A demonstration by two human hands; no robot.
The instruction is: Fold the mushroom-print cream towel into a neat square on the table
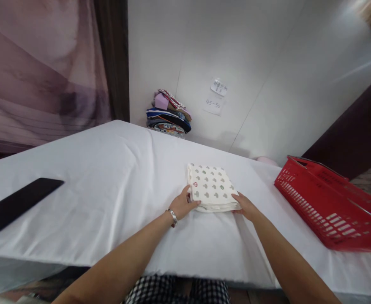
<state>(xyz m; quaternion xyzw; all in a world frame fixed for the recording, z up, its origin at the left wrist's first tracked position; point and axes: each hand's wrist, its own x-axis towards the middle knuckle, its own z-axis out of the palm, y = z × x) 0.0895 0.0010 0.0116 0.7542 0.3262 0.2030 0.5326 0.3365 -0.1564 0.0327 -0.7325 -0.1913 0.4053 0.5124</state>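
Note:
A white folded cloth (212, 183) with a grey mushroom print and a few red and green marks lies on the white-covered table in front of me. Its layers show along the near edge. My left hand (183, 204) grips the near left corner, thumb on top and fingers at the side. At the near right corner, my right hand (245, 206) pinches the edge, its thumb on top and the other fingers partly hidden underneath. A silver bracelet (173, 217) circles my left wrist.
A red plastic basket (325, 198) stands at the right. On the left lies a flat black object (20, 204). Folded clothes (168, 112) are stacked at the table's far edge by the wall, near two paper notes (215, 97). The white tablecloth (125, 169) has creases.

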